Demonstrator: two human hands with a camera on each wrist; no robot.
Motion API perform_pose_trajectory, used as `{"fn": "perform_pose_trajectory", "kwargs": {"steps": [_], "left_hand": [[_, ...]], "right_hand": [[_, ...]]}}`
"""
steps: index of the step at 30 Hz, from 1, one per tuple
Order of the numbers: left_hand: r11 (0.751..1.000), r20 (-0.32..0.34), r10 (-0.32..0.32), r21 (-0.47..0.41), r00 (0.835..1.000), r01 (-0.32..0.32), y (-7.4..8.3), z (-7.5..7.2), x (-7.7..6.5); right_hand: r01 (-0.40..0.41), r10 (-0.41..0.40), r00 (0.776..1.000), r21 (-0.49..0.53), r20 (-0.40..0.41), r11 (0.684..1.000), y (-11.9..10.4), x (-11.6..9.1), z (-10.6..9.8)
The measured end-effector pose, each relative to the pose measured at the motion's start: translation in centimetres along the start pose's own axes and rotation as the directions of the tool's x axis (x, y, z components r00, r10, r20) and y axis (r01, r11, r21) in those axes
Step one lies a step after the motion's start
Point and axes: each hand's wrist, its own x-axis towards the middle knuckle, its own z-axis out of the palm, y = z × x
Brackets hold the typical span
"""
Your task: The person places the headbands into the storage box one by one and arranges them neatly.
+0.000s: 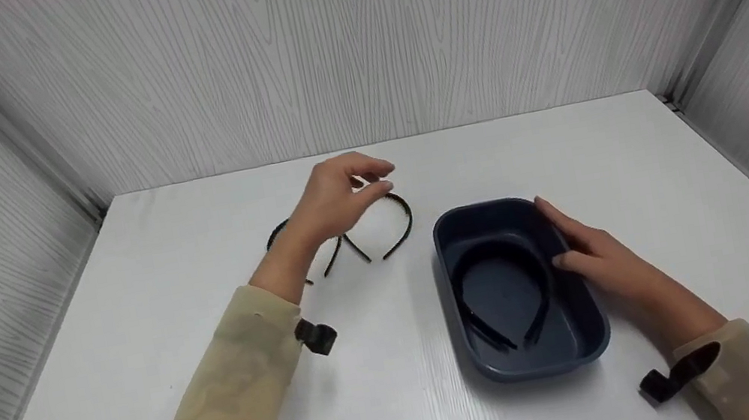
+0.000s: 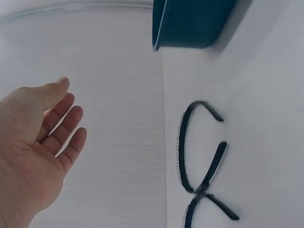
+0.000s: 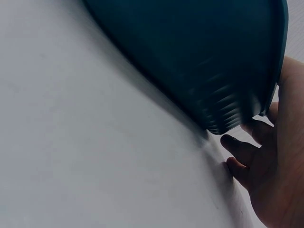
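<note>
My right hand (image 1: 600,260) grips the long side of a dark blue plastic tub (image 1: 502,291), thumb over the rim and the other fingers on the outer wall. In the right wrist view those fingers curl by the tub's ribbed corner. Inside the tub lies a dark headband (image 1: 492,331). My left hand (image 1: 341,193) hovers with nothing in it, fingers loosely bent and thumb apart. Below it on the table are two black toothed headbands, the right one (image 1: 409,215) and the left one (image 1: 332,256), partly hidden by my forearm. Their ends cross in the left wrist view.
The white table (image 1: 193,217) is bounded by a wood-grain panel (image 1: 347,47) at the back and by panels at both sides. Black wrist cameras sit on both sleeves, the left camera (image 1: 317,336) and the right camera (image 1: 659,384).
</note>
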Motion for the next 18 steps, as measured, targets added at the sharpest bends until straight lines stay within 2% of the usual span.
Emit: {"fn": "perform_pose_trajectory", "kwargs": {"steps": [4, 8, 12, 18], "left_hand": [[0.996, -0.019, -0.086, 0.001, 0.996, 0.086, -2.3, -2.0, -0.6], [0.985, -0.017, -0.173, -0.001, 0.985, 0.173, -4.5, -3.3, -0.9], [0.973, -0.005, -0.231, 0.001, 0.973, 0.231, -6.6, -3.9, -1.2], [0.956, 0.015, -0.294, 0.024, 0.956, 0.293, -9.4, -4.0, -1.4]], "right_hand": [[0.025, -0.025, 1.0, -0.015, -0.01, 1.0, 0.3, -0.1, 0.3], [0.038, -0.038, 0.999, -0.007, -0.013, 0.999, 0.3, -0.2, 0.2], [0.041, -0.041, 0.999, -0.011, -0.016, 0.999, 0.2, -0.3, 0.2], [0.047, -0.047, 0.999, -0.002, -0.014, 0.999, 0.2, 0.0, 0.2]]}}
